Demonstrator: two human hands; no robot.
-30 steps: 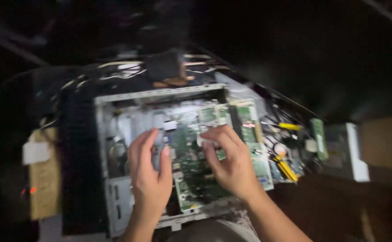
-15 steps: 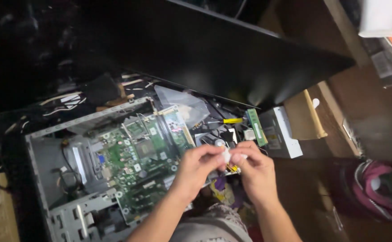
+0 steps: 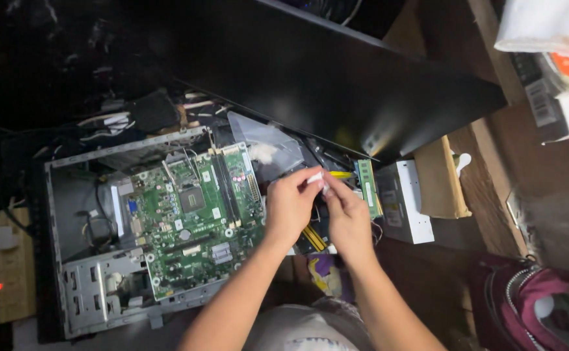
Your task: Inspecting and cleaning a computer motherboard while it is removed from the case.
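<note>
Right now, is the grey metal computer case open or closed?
Open. The grey metal computer case lies on its side with no side panel, so the green motherboard inside is fully exposed. Both hands work to its right, off the case.

Green motherboard, small white piece

Left hand and right hand pinch a small white piece together, just right of open computer case

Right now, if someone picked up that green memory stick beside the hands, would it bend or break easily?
The memory stick is a thin flat board, so probably stiff and light. Being thin, it could crack if flexed. Flat-sided, it is unlikely to roll.
</note>
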